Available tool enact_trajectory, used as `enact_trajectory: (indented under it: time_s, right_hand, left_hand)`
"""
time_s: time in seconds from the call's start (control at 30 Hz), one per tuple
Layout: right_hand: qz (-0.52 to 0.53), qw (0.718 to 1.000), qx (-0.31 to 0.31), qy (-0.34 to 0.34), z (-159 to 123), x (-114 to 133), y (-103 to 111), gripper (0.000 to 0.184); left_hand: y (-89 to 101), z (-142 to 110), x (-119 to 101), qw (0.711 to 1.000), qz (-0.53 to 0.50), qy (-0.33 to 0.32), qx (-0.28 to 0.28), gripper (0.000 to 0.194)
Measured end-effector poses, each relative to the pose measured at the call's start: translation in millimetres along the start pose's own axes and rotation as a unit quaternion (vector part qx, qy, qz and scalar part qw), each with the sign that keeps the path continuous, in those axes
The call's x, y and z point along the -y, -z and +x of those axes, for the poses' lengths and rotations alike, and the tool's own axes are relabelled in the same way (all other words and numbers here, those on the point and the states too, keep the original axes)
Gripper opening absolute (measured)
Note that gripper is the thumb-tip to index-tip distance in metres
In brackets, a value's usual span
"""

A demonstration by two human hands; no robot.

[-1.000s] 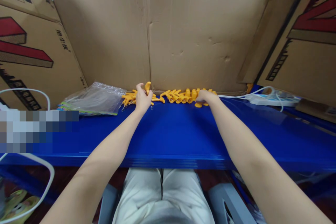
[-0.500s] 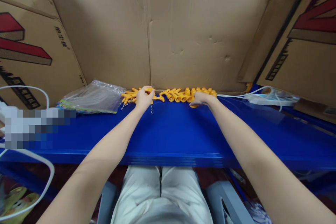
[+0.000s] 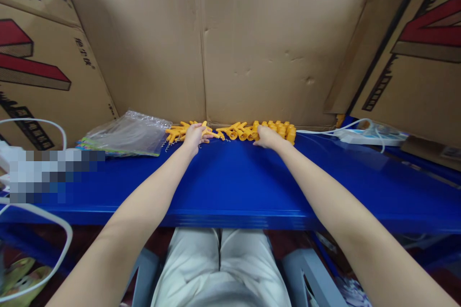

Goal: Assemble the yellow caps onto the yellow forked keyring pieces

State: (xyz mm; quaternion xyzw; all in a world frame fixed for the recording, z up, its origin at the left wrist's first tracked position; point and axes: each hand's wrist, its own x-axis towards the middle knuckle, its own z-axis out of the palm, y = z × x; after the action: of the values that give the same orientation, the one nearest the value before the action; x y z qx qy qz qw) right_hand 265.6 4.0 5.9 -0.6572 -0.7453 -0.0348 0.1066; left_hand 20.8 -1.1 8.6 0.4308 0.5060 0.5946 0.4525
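Observation:
My left hand (image 3: 195, 138) is closed around a yellow branch-shaped piece (image 3: 205, 125) at the back of the table, low over a pile of similar yellow pieces (image 3: 176, 133). Thin metal spirals hang from the pile's front edge. To the right, the fingers of my right hand (image 3: 268, 137) close on a yellow cup-shaped piece (image 3: 255, 130) at the end of a row. The fingers partly hide that piece. Hollow yellow cups (image 3: 242, 135) lie with their round openings towards me between the hands, with forked yellow pieces behind them. More yellow cups (image 3: 289, 133) are packed right of my right hand.
A cardboard sheet (image 3: 266, 48) stands upright behind the blue table (image 3: 230, 182). Clear plastic bags (image 3: 129, 132) lie at left. A white power strip (image 3: 372, 137) with a cable lies at right. Large cardboard boxes (image 3: 39, 67) flank the table.
My left hand has lowered slightly towards the pile, and the spiral that dangled beneath it no longer shows there. My right hand has shifted left along the row of cups.

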Motion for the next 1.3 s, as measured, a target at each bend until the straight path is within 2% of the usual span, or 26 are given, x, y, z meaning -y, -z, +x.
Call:
enact_trajectory:
  time_s: [0.13, 0.27, 0.67, 0.77, 0.9, 1.0, 1.07, 1.13, 1.2, 1.23, 1.3]
  right_hand:
    - [-0.006, 0.992, -0.032, 0.123, -1.0, 10.4, -1.0, 0.035]
    - [0.002, 0.980, -0.014, 0.197, -2.7, 21.2, -2.2, 0.028]
    - [0.072, 0.976, -0.019, 0.203, -10.7, 31.4, 0.9, 0.036]
    - [0.097, 0.970, -0.037, 0.219, -10.0, 33.8, -1.5, 0.035]
    - [0.104, 0.966, -0.050, 0.233, -8.6, 35.3, -3.6, 0.033]
    - [0.110, 0.967, -0.056, 0.222, -6.9, 33.4, -5.3, 0.031]
    - [0.119, 0.966, -0.058, 0.220, -5.6, 31.6, -6.9, 0.031]
    - [0.131, 0.965, -0.060, 0.221, -4.2, 30.1, -8.8, 0.032]
    - [0.149, 0.962, -0.059, 0.220, -2.8, 28.9, -11.0, 0.034]
    - [0.163, 0.961, -0.057, 0.218, -1.9, 28.3, -12.1, 0.035]
    - [0.207, 0.954, -0.047, 0.212, 0.5, 26.5, -14.6, 0.038]
  left_hand:
    - [0.9, 1.5, 1.0, 0.999, -0.044, 0.027, 0.011, 0.036]
    - [0.2, -0.6, -0.9, 0.997, -0.061, 0.046, 0.021, 0.041]
    - [-0.7, -5.0, -3.9, 0.995, -0.063, 0.072, 0.031, 0.037]
    - [-3.6, -9.9, -4.1, 0.994, -0.032, 0.079, 0.074, 0.044]
    - [-6.4, -15.5, 1.9, 0.981, 0.101, 0.046, 0.157, 0.055]
    - [-3.5, -16.3, 10.6, 0.953, 0.243, -0.033, 0.176, 0.077]
    - [0.4, -15.1, 15.4, 0.915, 0.344, -0.113, 0.180, 0.081]
    - [4.1, -12.9, 18.2, 0.861, 0.432, -0.200, 0.179, 0.074]
    - [6.7, -10.0, 19.0, 0.815, 0.492, -0.257, 0.166, 0.064]
    - [7.5, -8.4, 18.9, 0.801, 0.511, -0.269, 0.158, 0.059]
    - [8.6, -5.5, 18.0, 0.792, 0.531, -0.269, 0.139, 0.048]
